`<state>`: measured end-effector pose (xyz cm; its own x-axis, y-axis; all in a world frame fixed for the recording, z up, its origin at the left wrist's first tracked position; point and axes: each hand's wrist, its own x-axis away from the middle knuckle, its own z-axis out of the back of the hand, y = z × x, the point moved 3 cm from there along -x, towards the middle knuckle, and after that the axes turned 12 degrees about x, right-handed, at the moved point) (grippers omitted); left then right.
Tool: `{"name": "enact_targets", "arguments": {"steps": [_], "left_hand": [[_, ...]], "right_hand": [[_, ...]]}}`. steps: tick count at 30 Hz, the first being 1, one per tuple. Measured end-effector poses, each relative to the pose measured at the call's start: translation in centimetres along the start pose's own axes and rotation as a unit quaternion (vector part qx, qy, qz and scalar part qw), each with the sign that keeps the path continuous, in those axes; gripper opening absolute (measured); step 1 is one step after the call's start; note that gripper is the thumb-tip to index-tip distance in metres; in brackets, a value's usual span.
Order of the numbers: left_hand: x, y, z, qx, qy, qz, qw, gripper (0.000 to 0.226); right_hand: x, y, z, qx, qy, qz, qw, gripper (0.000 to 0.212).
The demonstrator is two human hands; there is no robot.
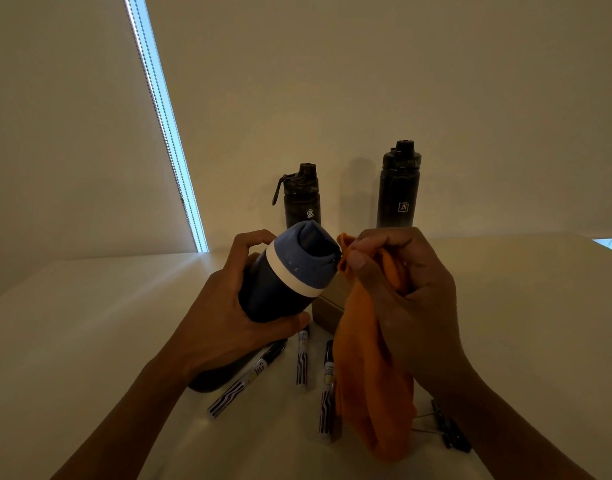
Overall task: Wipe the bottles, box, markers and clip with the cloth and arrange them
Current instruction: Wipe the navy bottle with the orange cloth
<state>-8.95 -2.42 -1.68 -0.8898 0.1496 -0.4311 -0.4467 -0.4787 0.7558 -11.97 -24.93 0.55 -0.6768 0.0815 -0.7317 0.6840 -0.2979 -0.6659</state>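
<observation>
Blue bottle point(287, 271): lifted clear of the table point(90, 323), long axis tilted, lid end up and to the right, base down and left. Gripped round the body by left hand point(221, 306). Lid tip touching a pinched corner of orange cloth point(370, 375); cloth bunched in right hand point(401, 289), remainder hanging. Right hand nearer the lid, so probably a rub around the cap next. Underneath: three markers point(303, 355), box point(327, 303), clip point(446, 427). Behind, well apart: two black bottles point(398, 188), upright.

left rear bottle point(302, 199), right rear bottle point(398, 192) at table point(90, 323) back, held bottle point(284, 275) in front, cloth point(370, 393) just right of it, box point(327, 308) behind them, markers point(247, 379) below, clip point(446, 427) right of markers
</observation>
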Motion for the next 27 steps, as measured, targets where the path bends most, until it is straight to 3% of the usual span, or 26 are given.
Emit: {"name": "enact_targets", "arguments": {"steps": [4, 12, 19, 22, 25, 27], "left_hand": [[0.0, 0.0, 0.2, 0.001, 0.003, -0.016, 1.0, 0.11], [0.2, 0.2, 0.1, 0.006, -0.002, -0.04, 0.999, 0.107], [0.2, 0.6, 0.0, 0.009, 0.004, -0.04, 0.999, 0.104], [0.2, 0.9, 0.2, 0.026, 0.01, -0.05, 0.998, 0.101], [0.1, 1.0, 0.4, 0.023, 0.02, -0.044, 0.999, 0.097], [0.1, 0.7, 0.4, 0.019, 0.015, -0.033, 0.999, 0.1]], "right_hand": [[0.1, 0.1, -0.3, 0.024, -0.01, 0.07, 0.997, 0.015], [0.1, -0.2, 0.1, 0.095, -0.002, 0.11, 0.989, 0.015], [0.1, 2.1, 0.1, 0.125, -0.023, -0.018, 0.992, 0.017], [0.2, 1.9, -0.1, 0.13, -0.037, -0.013, 0.991, 0.025], [0.5, 2.4, -0.6, 0.124, -0.052, -0.087, 0.987, 0.041], [0.5, 2.5, -0.8, 0.106, -0.048, -0.117, 0.986, 0.039]]}}
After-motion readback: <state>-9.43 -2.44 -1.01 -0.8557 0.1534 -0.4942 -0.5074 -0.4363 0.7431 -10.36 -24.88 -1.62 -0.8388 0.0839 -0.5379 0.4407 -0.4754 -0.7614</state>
